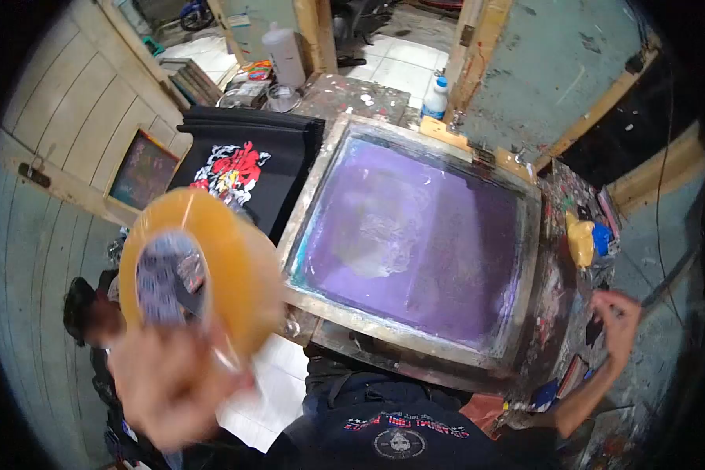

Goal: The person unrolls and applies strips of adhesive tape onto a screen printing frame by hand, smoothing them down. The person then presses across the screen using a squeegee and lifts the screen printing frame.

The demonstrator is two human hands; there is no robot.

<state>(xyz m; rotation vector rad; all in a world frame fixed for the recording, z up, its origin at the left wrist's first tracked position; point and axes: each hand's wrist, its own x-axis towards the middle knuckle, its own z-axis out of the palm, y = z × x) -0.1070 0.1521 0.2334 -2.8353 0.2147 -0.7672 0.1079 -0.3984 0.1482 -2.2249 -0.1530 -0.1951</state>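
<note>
While the head view looks steeply down, the left hand (172, 384) sits blurred in the lower left of the frame, its fingers (227, 380) closed on a large roll of amber tape (211, 258). That roll is raised close to the camera, tilted, with its hollow core facing the lens; it overlaps the left edge of the scene and is clear of the table (352, 98).

At the lower right, the right hand (619, 321) reaches out beside the paint-stained right edge of the table. Its fingers are partly curled, and whether they pinch anything cannot be told.

A printing screen (415, 235) with a pale wooden frame and purple mesh lies flat at centre frame. Just left of it, a stack of black shirts (243, 168) rests with a red and white print on top. A white plastic jug (283, 53) stands at upper centre, and a small bottle with a blue cap (436, 95) stands near the screen's far corner. Yellow and blue containers (587, 239) sit at the right edge.
</note>
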